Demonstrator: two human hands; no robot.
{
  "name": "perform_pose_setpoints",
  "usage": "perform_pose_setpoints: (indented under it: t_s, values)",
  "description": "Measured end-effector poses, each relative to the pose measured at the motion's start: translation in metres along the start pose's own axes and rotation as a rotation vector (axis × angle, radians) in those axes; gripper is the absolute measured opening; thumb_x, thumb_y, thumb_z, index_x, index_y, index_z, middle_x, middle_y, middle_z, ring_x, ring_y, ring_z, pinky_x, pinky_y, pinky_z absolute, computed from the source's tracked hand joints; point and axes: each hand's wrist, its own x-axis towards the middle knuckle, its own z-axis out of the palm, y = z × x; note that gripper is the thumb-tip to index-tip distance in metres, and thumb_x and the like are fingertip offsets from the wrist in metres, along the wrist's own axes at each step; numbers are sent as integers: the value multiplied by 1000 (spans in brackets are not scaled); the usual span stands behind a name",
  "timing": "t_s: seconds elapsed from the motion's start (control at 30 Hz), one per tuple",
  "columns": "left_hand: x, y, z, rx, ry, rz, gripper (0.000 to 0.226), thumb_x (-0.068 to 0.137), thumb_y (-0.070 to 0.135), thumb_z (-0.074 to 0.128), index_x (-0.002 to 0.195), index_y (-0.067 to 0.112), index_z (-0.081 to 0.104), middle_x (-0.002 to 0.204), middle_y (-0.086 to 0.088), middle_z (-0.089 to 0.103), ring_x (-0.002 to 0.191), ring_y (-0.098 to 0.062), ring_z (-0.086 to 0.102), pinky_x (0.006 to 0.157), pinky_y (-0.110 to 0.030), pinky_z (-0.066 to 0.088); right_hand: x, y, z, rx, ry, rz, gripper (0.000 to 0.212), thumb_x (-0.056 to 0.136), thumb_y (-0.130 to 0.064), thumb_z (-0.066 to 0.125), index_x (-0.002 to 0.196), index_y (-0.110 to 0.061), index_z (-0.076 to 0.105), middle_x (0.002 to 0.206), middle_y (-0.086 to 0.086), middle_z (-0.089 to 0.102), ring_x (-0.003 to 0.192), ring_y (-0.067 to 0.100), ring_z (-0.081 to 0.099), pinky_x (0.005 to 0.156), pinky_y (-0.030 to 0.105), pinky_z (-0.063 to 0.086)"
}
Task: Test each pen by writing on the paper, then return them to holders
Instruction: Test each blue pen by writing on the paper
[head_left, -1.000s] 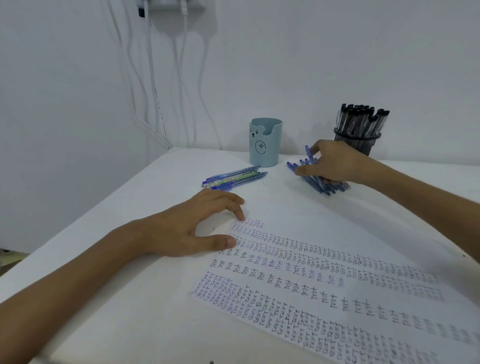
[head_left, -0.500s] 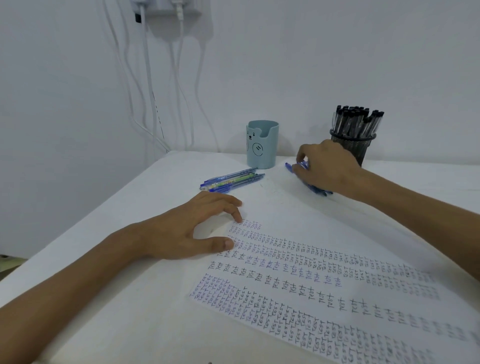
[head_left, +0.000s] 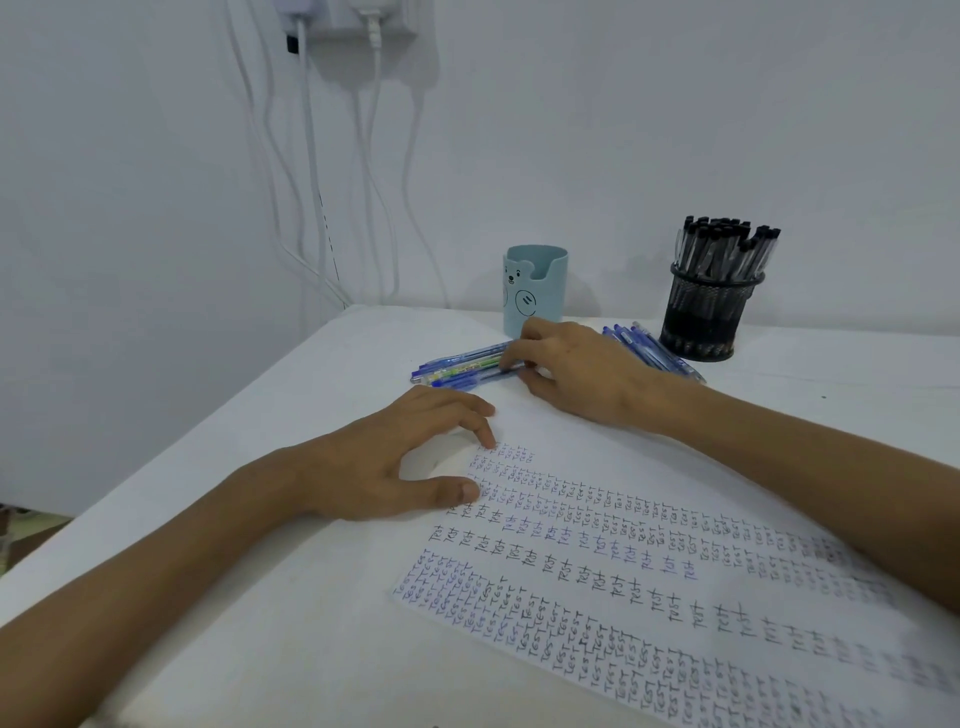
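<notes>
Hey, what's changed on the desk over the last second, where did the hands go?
The right hand left the pile of blue pens by the mesh holder and swung left to the pen bundle in front of the blue cup, where it now touches the pens; whether it grips one is unclear. The left hand stayed pressing the paper; holders unmoved.

A plain white back wall (head_left: 675, 104) meets a white side wall (head_left: 104, 208) at a corner on the left. High up near that corner sits a white socket block (head_left: 358, 21) with plugs in it. Several white cables (head_left: 311, 182) hang from it and drop behind the table. The white table (head_left: 260, 649) fills the lower view, its far edge against the back wall. At far left, below the table's edge, a blurred strip (head_left: 26, 519) shows, perhaps floor. The light is soft and even.
</notes>
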Motion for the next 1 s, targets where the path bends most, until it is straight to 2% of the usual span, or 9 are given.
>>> perform_pose_setpoints:
  t_s: [0.07, 0.27, 0.37, 0.5, 0.67, 0.77, 0.83, 0.93, 1.0]
  values:
    - [0, 0, 0, -1, -2, 0, 42, 95, 50, 67, 134, 37, 57, 153, 24, 41, 151, -6, 29, 121, -20, 25, -2, 2, -1, 12, 16, -16, 18, 99, -21, 57, 117, -22, 62, 115, -1, 55, 102, 23, 57, 78, 46, 54]
    - [0, 1, 0, -1, -4, -2, 42, 95, 49, 67, 134, 37, 57, 153, 24, 41, 151, -6, 28, 121, -20, 25, -3, 9, -4, 0, -62, -110, 18, 102, -25, 57, 118, -23, 66, 129, 0, 52, 119, 18, 48, 90, 40, 50]
    - [0, 1, 0, -3, 0, 3, 41, 96, 48, 68, 133, 36, 58, 153, 23, 41, 151, -7, 30, 120, -21, 25, -4, 11, -4, 20, -46, -62, 16, 104, -20, 52, 117, -16, 59, 121, 2, 60, 109, 22, 53, 87, 36, 47]
    - [0, 1, -1, 3, -5, 5, 40, 96, 47, 68, 134, 36, 57, 154, 22, 41, 151, -8, 30, 121, -24, 26, -10, 12, -8, 45, 10, 19, 12, 103, -23, 43, 105, -14, 50, 96, -1, 58, 85, 25, 53, 69, 37, 40]
    - [1, 0, -1, 4, -8, 14, 40, 96, 48, 67, 134, 36, 57, 153, 21, 41, 151, -9, 29, 121, -25, 26, -13, 8, -13, 78, 75, 137, 63, 91, -78, 39, 76, -17, 42, 76, -4, 49, 73, 14, 43, 62, 29, 36]
    - [0, 0, -1, -1, -7, 12, 41, 96, 48, 67, 134, 36, 57, 153, 22, 41, 151, -9, 29, 120, -22, 26, -13, 7, -15, 173, 153, 155, 65, 91, -73, 44, 68, -12, 38, 67, -1, 44, 63, 15, 36, 59, 31, 26]
    - [0, 0, 0, 0, -6, 15, 40, 96, 48, 67, 134, 36, 57, 153, 22, 41, 151, -9, 29, 120, -21, 26, -13, 6, -18, 191, 157, 147, 65, 89, -73, 43, 70, -11, 39, 68, -2, 43, 65, 16, 36, 60, 30, 26]
    - [0, 0, -1, 7, -1, 19, 41, 96, 47, 67, 134, 36, 57, 152, 22, 42, 151, -7, 28, 120, -19, 25, -15, 0, -22, 130, 79, 179, 71, 82, -85, 43, 71, -15, 39, 74, -2, 45, 70, 14, 37, 60, 29, 28]
    - [1, 1, 0, 10, 2, 29, 41, 96, 46, 67, 134, 35, 57, 152, 21, 42, 151, -8, 29, 120, -19, 25, -16, -2, -21, 149, 122, 155, 70, 84, -82, 43, 69, -14, 38, 70, -2, 43, 67, 13, 36, 60, 29, 26]
